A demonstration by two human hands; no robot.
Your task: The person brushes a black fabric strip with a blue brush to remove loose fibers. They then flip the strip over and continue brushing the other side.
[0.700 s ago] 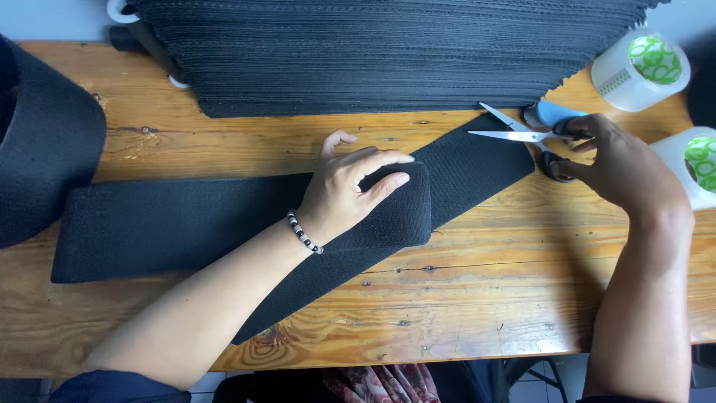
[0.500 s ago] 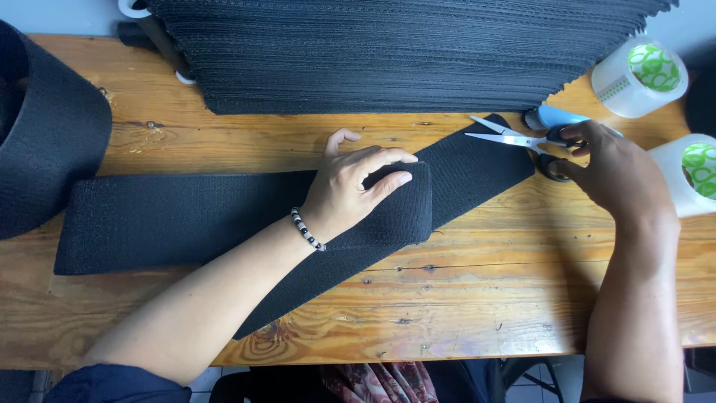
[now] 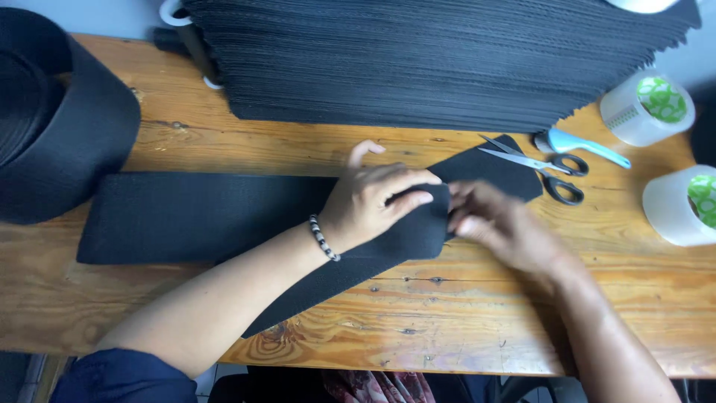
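A wide black elastic band [image 3: 209, 216] lies flat along the wooden table [image 3: 477, 321], folded over near the middle, with a second layer running diagonally under it. My left hand [image 3: 377, 198] presses down on the fold with fingers spread. My right hand [image 3: 496, 224] pinches the folded edge of the band just to the right of the left fingers; it is blurred by motion. Black-handled scissors [image 3: 548, 168] lie on the table past the band's far right end, with no hand on them.
A tall stack of cut black strips [image 3: 440, 60] fills the back of the table. A large black band roll [image 3: 52, 119] sits at the left. Two tape rolls [image 3: 649, 108] [image 3: 686, 205] and a light-blue-handled tool [image 3: 585, 145] lie at the right.
My right hand has set the scissors down on the table and moved left to the folded edge of the band. My left hand has stayed on the fold.
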